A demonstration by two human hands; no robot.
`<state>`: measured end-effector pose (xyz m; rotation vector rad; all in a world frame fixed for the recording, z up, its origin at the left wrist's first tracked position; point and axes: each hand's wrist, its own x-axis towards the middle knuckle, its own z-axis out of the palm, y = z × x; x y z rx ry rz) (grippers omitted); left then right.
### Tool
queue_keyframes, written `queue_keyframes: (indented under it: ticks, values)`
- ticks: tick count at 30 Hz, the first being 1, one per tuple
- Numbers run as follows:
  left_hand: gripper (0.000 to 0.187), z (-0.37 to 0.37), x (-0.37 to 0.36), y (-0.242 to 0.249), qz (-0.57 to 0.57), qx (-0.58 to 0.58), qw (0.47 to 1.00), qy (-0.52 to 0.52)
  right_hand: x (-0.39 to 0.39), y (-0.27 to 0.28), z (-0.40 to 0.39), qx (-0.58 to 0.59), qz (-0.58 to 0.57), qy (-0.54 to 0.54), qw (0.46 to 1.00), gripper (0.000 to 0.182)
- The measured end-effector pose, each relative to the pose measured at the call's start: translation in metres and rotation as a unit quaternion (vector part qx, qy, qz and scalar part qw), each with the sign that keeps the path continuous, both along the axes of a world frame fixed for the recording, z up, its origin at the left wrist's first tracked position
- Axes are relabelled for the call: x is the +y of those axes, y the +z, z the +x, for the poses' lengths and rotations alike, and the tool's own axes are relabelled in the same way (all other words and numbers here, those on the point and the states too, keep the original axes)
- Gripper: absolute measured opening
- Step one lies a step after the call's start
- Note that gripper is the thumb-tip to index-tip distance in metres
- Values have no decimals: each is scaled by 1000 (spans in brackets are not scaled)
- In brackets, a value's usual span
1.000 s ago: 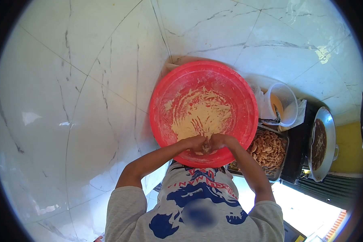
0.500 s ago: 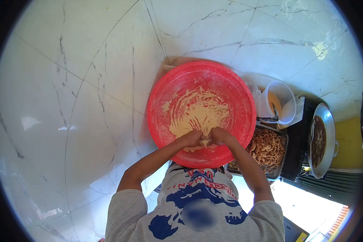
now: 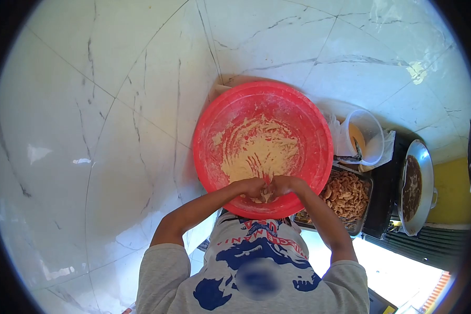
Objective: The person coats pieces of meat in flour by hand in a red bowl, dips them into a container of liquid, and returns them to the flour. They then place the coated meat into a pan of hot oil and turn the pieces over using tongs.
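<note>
A large red basin (image 3: 206, 112) holds pale yellow flour (image 3: 267, 152), with finger streaks drawn through it. At the basin's near side, my left hand (image 3: 253, 187) and my right hand (image 3: 283, 185) are close together with fingers curled inward and down. Between and just below them shows a flour-coated lump (image 3: 265, 197), gripped from both sides; its kind cannot be made out. Most fingertips are hidden by the backs of the hands.
Right of the basin sits a metal tray (image 3: 359, 226) of brown fried pieces (image 3: 346, 194). Behind it stands a clear plastic tub (image 3: 372, 137) with orange-brown contents. A wide pan (image 3: 426, 180) of dark oil is farther right. Marbled tile walls (image 3: 141, 115) rise behind and left.
Both hands have moved slightly toward my body and dipped lower, with the flour-coated lump now nearer the basin's near rim. The view has shifted a little.
</note>
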<state>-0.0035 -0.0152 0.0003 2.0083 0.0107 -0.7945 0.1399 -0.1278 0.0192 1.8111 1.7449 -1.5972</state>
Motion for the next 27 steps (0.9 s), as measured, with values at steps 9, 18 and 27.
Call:
queue_keyframes:
  ticks: [9,18,27]
  values:
    - [31,2,13,-7,-23,-31,998,52,4,12,5,-36,11,-69,997,35]
    - [29,4,19,9,-7,-38,996,77,0,19,10,30,83,-148,985,33]
    - [35,0,15,-13,135,-170,962,168,-3,7,8,-110,185,-195,957,25]
